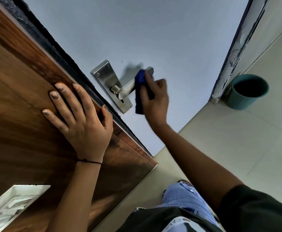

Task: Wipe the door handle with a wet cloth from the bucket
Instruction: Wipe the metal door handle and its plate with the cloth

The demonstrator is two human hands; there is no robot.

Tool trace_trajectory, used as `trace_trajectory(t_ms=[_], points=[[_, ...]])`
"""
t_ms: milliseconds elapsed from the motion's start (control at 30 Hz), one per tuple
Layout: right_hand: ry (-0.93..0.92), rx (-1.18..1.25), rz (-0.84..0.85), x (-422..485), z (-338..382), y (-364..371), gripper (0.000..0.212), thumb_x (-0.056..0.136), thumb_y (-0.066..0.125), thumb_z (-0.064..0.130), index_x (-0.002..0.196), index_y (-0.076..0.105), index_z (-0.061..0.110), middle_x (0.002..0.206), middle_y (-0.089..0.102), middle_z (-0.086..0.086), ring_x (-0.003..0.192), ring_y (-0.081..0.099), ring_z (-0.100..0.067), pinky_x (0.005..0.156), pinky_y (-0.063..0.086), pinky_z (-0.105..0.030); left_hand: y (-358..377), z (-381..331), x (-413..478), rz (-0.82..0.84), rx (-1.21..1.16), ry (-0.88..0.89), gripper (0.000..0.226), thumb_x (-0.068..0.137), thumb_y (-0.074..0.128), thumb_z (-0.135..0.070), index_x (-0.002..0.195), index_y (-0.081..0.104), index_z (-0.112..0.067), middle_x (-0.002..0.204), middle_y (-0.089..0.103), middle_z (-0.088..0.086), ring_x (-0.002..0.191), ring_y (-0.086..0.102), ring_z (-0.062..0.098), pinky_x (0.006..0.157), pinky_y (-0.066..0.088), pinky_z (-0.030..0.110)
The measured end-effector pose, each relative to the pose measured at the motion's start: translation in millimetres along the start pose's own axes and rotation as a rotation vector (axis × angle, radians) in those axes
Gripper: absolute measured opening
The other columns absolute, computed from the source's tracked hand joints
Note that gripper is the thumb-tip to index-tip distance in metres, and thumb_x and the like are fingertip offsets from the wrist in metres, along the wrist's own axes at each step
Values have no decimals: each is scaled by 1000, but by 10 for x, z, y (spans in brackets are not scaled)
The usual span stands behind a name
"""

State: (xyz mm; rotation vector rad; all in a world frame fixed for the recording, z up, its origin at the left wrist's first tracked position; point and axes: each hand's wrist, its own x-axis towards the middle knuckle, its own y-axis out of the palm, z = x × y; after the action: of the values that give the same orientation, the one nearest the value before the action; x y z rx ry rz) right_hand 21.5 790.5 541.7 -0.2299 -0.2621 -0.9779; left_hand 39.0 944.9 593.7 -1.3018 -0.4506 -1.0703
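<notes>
A steel lever door handle [126,90] on a long steel backplate [105,76] is fixed to the pale grey door face [162,39]. My right hand [155,96] is closed around a dark blue cloth [139,84] wrapped over the outer part of the lever; the cloth's tail hangs below the hand. My left hand [80,114] lies flat with spread fingers on the brown wooden surface [19,106], its thumb hooked over the dark edge beside the backplate. A teal bucket [247,92] stands on the floor at the right, by the door frame.
A worn white door frame [234,52] runs down the right side, next to the bucket. Pale floor tiles [237,139] lie below. A white switch plate [13,206] sits on the wood at lower left. My leg in light jeans [185,196] is at the bottom.
</notes>
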Motion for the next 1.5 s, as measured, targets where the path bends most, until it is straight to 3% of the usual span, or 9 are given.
trace_trajectory(t_ms=[200, 500, 633, 767, 867, 967, 1100, 1300, 1500], points=[[-301, -352, 248, -179, 39, 38, 46, 92, 54, 22, 137, 47, 28, 117, 47, -8, 92, 57, -22, 61, 55, -35, 35, 9, -6, -21, 11, 26, 71, 91, 50, -35, 146, 24, 2, 143, 36, 31, 134, 21, 42, 117, 0, 52], [468, 275, 216, 449, -49, -99, 35, 89, 32, 12, 122, 45, 14, 97, 49, -11, 64, 49, -26, 34, 38, -23, 38, -63, 11, -8, 20, 4, 72, 89, 51, -32, 145, 21, 1, 143, 35, 31, 134, 20, 42, 117, -1, 52], [648, 410, 312, 376, -49, -45, 27, 97, 34, 13, 123, 42, 15, 109, 55, -15, 69, 59, -27, 40, 47, -30, -22, -155, 31, 36, -83, -73, 78, 85, 56, -28, 144, 18, 5, 142, 31, 38, 134, 14, 45, 117, -13, 42], [666, 389, 324, 457, -109, -336, 41, 98, 44, 18, 138, 36, 16, 127, 57, -10, 112, 60, -28, 85, 55, -43, -111, -528, 99, 82, -363, -173, 93, 79, 64, -22, 144, 5, 8, 141, 23, 45, 137, 3, 46, 117, -15, 34], [755, 529, 292, 604, -189, -864, 30, 97, 45, 23, 126, 51, 16, 115, 65, -3, 106, 64, -25, 89, 50, -44, -149, -1026, 155, 135, -600, -70, 93, 83, 60, -21, 149, -2, -2, 149, 18, 35, 146, -16, 24, 119, -11, 35], [814, 600, 271, 745, -287, -1501, 37, 92, 55, 39, 115, 60, 10, 113, 70, -9, 104, 68, -26, 95, 52, -50, -146, -1657, 249, 355, -911, -18, 79, 92, 52, -24, 151, 3, -1, 159, 6, 17, 148, -6, 19, 122, -2, 35], [785, 468, 170, 1036, -397, -2437, 34, 87, 64, 25, 117, 57, 12, 113, 68, -18, 92, 69, -35, 75, 55, -65, -281, -2684, 455, 979, -1364, -319, 61, 97, 46, -42, 149, 27, -17, 152, 35, -3, 140, 30, 11, 115, 25, 28], [774, 400, 5, 1458, -545, -3885, 25, 92, 44, 7, 97, 65, 18, 90, 70, -8, 81, 65, -22, 76, 52, -39, -509, -4317, 537, 1494, -1719, -487, 47, 84, 69, -41, 121, 60, -14, 118, 68, 4, 101, 65, 11, 78, 50, 22], [944, 425, -197, 1961, -753, -5168, 18, 88, 48, 11, 97, 62, 4, 84, 67, -14, 76, 62, -27, 67, 50, -36, -722, -5562, 598, 1852, -1909, -622, 54, 82, 72, -31, 128, 54, -11, 117, 67, 4, 107, 63, 22, 93, 52, 45]])
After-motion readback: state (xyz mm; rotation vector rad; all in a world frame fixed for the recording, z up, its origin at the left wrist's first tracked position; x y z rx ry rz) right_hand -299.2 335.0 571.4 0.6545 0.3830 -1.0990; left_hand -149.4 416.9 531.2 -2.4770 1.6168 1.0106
